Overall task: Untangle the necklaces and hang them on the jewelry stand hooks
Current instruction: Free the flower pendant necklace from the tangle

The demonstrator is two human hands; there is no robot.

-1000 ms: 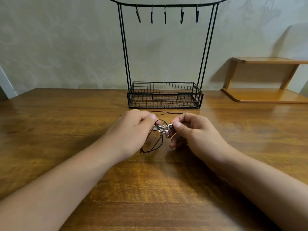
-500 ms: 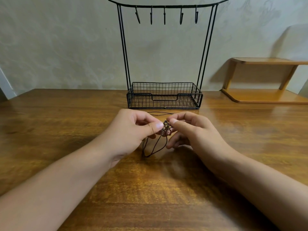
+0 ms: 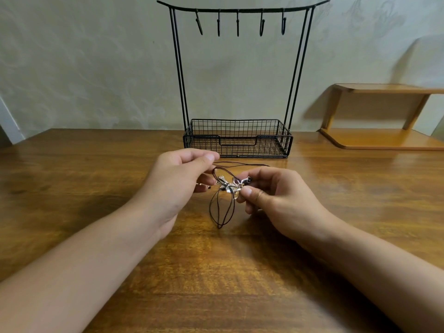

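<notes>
1. My right hand pinches the silver pendant cluster; my left hand pinches a dark cord, fingers together.
2. Best I draw one cord out slowly, not yanking.
3. Necklaces hang above the desk middle, cords trailing toward the far edge.
4. The stand's wire basket holds nothing; the hooks are bare.

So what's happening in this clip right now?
A person is working on a tangle of dark cord necklaces over a wooden table. The left hand pinches a cord, while the right hand pinches the cluster of silver pendants; loops of cord hang down to the table. The black jewelry stand behind has all five hooks bare, so nothing is hung yet.
</notes>
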